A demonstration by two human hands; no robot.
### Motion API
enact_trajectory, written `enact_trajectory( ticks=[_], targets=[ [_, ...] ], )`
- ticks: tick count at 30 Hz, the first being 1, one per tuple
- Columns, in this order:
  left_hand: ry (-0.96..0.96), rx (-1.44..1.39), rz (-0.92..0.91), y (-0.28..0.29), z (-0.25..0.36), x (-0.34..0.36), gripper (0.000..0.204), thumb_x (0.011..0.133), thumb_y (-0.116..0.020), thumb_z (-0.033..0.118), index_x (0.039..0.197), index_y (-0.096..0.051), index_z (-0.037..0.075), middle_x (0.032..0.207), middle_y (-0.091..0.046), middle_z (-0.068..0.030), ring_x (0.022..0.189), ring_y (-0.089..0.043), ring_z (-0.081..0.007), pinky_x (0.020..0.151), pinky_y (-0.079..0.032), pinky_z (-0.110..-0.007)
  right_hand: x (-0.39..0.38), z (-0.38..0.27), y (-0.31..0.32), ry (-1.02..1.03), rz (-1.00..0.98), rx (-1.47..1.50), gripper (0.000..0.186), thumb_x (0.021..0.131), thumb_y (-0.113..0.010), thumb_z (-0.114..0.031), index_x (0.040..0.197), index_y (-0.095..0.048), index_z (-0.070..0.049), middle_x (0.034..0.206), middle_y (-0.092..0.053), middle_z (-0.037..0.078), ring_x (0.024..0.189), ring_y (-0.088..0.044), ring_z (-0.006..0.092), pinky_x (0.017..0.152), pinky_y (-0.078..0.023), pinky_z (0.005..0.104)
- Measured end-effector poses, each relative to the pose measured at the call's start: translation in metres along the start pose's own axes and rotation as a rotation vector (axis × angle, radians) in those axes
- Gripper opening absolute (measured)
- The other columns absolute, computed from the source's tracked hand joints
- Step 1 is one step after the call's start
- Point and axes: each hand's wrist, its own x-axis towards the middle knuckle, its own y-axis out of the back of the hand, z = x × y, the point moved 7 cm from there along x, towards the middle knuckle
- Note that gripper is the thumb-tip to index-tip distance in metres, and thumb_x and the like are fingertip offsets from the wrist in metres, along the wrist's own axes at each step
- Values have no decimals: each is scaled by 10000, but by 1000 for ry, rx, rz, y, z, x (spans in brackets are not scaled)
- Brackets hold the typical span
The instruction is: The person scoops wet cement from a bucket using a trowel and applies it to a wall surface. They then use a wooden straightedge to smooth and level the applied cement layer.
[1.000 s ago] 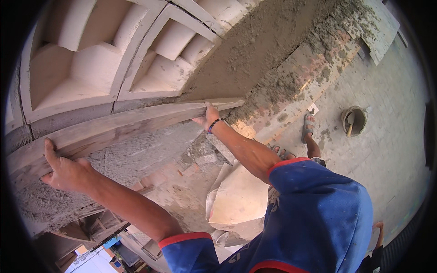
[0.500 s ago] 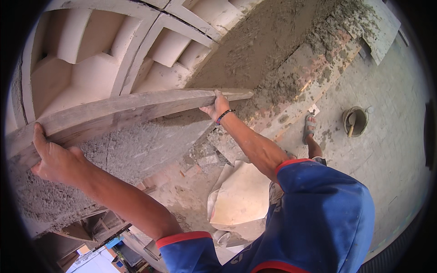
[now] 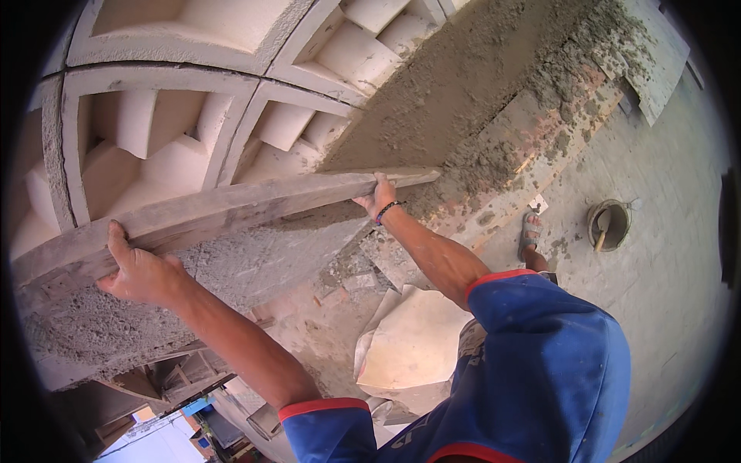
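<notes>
A long wooden board (image 3: 231,212) lies across the wall, its right end against wet grey mortar (image 3: 455,85). My left hand (image 3: 143,270) grips the board towards its left end, thumb on the upper edge and fingers wrapped underneath. Nearer the right end, my right hand (image 3: 380,198), with a dark bracelet at the wrist, is closed round the board's lower edge. Below the board runs a rough grey cement surface (image 3: 239,262). Pale decorative ventilation blocks (image 3: 166,81) rise directly above it.
A bucket (image 3: 610,225) with a wooden-handled tool stands on the paved floor (image 3: 656,309) at right. Mortar-spattered boards (image 3: 532,147) run along the wall's foot. Beside my body lies a creamy sheet or sack (image 3: 409,339). One sandalled foot (image 3: 531,234) shows.
Both hands and the board appear shifted slightly right and down in the picture; the whole view has also moved, showing more blocks at upper left. The grip stays the same.
</notes>
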Motion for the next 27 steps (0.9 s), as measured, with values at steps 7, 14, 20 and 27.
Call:
enact_trajectory(
  ticks=[7, 14, 20, 27],
  targets=[
    [-8, 90, 33, -19, 41, 5, 590, 738, -810, 115, 1089, -416, -150, 1075, -571, -287, 906, -652, -305, 861, -593, -383, -17, -15, -25, 8, 0, -39, 666, 972, -450, -289, 1477, -101, -31, 1457, -311, 225, 1276, -461, 394, 1048, -385, 588],
    [-168, 64, -58, -36, 30, -4, 584, 751, -800, 122, 1097, -414, -147, 1050, -585, -280, 902, -657, -302, 866, -590, -378, 0, -37, -18, -6, 6, -24, 654, 977, -452, -313, 1467, -120, -35, 1459, -313, 220, 1275, -458, 406, 1047, -383, 593],
    [-23, 106, 18, -53, 66, 18, 493, 770, -767, 36, 1105, -467, -166, 1077, -595, -285, 887, -652, -297, 798, -600, -373, -32, -47, -57, 39, 47, -2, 661, 982, -451, -304, 1477, -84, -64, 1467, -303, 219, 1274, -458, 405, 1045, -376, 603],
    [-50, 70, -9, -70, 49, -24, 526, 791, -752, 66, 1138, -406, -127, 1104, -572, -274, 977, -630, -280, 861, -578, -363, 16, -67, -16, -27, 25, 42, 659, 981, -450, -296, 1480, -69, -96, 1493, -254, 201, 1284, -440, 400, 1028, -392, 623]
  ],
)
